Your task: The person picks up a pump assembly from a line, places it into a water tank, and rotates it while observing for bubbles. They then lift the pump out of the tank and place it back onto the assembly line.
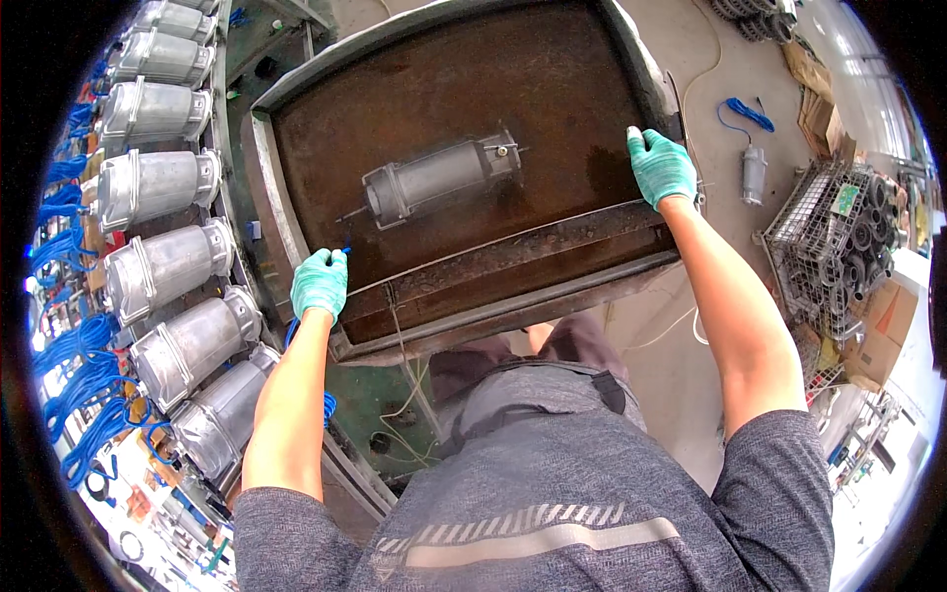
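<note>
A grey cylindrical motor-like unit (439, 180) lies on its side in a brown, water-filled metal tank (552, 237). Thin rods stick out at both its ends. My left hand (321, 284), in a green glove, is closed at the tank's near left corner. A blue cable (347, 250) shows at its fingertips, and more blue shows below the wrist. At the right wall my right hand (663, 173), also green-gloved, has its fingers curled and thumb raised. What lies under those fingers is hidden. Both hands are apart from the unit.
Several similar grey units (158, 187) stand in a row on the left, with blue cable coils (89, 360) beside them. On the right floor are a small cylinder (754, 176) with a blue cable, a wire basket (814, 237) of dark round parts, and cardboard boxes (878, 331).
</note>
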Tool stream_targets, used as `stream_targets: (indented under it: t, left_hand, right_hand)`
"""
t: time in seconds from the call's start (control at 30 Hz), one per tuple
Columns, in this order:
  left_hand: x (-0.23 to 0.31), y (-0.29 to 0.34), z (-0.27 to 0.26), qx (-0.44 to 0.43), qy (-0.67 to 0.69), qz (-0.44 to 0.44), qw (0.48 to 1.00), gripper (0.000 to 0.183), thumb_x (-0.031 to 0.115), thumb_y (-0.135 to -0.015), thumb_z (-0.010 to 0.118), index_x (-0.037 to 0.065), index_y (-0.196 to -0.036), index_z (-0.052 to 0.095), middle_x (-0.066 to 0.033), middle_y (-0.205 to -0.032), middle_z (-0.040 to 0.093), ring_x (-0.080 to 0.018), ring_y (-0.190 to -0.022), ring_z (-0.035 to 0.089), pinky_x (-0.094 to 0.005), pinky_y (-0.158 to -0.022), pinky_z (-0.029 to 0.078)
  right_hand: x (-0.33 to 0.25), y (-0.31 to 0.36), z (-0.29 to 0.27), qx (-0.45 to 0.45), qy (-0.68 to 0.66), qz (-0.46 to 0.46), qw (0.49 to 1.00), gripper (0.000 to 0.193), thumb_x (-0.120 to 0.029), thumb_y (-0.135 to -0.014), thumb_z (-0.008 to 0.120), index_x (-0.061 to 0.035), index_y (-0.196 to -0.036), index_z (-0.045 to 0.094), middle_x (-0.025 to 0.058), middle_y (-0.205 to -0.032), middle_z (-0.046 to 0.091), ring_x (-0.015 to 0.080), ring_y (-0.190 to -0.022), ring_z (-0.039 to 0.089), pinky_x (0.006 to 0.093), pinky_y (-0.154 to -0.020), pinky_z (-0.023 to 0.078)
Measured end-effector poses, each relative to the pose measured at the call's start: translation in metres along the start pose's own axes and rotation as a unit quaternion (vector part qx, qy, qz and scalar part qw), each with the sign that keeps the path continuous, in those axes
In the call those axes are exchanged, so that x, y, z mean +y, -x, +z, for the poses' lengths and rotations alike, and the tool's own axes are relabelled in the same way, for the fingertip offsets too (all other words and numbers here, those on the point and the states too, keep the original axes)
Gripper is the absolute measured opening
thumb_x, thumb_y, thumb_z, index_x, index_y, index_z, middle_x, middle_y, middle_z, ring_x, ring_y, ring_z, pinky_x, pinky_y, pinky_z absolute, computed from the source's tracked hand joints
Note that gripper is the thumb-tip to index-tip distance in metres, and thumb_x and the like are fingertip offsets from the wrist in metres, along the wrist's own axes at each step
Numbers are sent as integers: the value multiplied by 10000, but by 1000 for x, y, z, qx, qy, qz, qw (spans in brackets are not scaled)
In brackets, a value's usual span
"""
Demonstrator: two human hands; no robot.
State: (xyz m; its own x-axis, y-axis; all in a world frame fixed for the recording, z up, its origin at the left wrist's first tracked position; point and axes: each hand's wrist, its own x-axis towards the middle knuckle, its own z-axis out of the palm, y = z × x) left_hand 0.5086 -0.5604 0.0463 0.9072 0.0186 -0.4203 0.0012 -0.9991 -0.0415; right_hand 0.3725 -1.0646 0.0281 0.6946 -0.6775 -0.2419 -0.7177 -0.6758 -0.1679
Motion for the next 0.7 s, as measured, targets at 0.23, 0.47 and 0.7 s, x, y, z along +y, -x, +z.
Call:
stream_targets:
  t: [0.23,0.47,0.7]
  left_hand:
    - [-3,-2,5,3,12,-7,1000,340,412,-983,571,119,-1071,718,-196,-1076,723,-432,-1011,678,-510,-850,537]
    - [-3,6,8,105,59,30,992,217,277,-949,630,107,-1073,682,-194,-1046,723,-406,-989,678,-495,-861,531]
    - [103,5,-24,92,121,305,940,236,249,-884,728,74,-1026,658,-161,-971,708,-379,-919,674,-474,-846,536]
  right_hand:
    - [-1,0,-2,-6,-4,5,1000,526,-575,-1031,425,-133,-1022,709,201,-1066,730,425,-1007,688,522,-905,538]
    - [2,3,-4,4,-30,2,1000,509,-572,-1031,433,-139,-1016,701,212,-1042,720,450,-1002,666,538,-886,526]
    - [1,0,-4,-21,-24,-3,999,516,-562,-1044,408,-136,-1013,698,204,-1005,735,415,-982,695,525,-874,542]
